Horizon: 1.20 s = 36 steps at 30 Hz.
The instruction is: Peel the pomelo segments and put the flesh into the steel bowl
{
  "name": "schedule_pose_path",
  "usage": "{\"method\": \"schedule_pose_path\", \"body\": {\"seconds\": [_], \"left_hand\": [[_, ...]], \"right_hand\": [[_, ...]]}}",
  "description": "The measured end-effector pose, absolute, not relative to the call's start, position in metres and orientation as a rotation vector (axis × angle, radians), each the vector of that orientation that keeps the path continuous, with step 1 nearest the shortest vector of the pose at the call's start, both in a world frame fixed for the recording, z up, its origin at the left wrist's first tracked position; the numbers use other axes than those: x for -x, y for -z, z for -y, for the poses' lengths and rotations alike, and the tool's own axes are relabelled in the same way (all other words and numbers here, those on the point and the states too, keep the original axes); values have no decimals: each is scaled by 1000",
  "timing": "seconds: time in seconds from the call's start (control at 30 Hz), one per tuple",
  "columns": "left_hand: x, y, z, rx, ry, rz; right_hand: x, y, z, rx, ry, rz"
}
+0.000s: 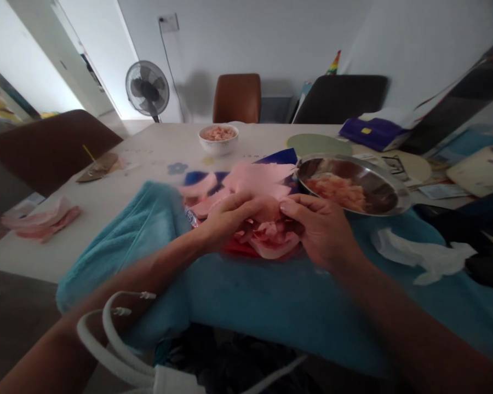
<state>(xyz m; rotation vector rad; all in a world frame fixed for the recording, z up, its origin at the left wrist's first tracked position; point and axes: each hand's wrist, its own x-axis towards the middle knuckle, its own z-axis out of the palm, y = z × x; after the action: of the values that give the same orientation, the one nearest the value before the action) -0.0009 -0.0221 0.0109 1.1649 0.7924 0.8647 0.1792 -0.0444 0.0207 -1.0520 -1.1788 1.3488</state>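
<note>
White worktop (148, 158) carries a blue towel (250, 295). The white bowl (218, 146) at the rear holds pink flesh. Left hand (224, 221) and right hand (320, 227) fingers grip the pink fruit piece (273, 243) above the towel, long axis left-right. The steel bowl (380, 191) holds pink flesh.

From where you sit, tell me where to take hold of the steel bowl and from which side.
Probably best: grip the steel bowl by its thin flared rim at the right edge, coming from the right, thumb on the lip, fingers under. Its left edge is crowded by the right hand gripping the pink fruit; the fruit pieces inside call for keeping it level.
</note>
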Motion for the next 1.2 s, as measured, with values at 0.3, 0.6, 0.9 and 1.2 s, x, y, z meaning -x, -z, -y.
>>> {"method": "schedule_pose_path", "body": {"seconds": [0.3, 0.6, 0.9, 1.2], "left_hand": [[4, -8, 12, -977, -657, -460], [1, -5, 16, -985, -826, -666], [-4, -8, 18, -1001, -972, -735], [-4, -8, 22, -1216, -978, -896]], "right_hand": [[-178, -17, 42, 1044, -1355, 1171], [-181, -16, 36, 1072, -1404, 1134], [-183, -19, 42, 1214, -625, 1414], [-179, -17, 44, 1206, -765, 1633]]}}
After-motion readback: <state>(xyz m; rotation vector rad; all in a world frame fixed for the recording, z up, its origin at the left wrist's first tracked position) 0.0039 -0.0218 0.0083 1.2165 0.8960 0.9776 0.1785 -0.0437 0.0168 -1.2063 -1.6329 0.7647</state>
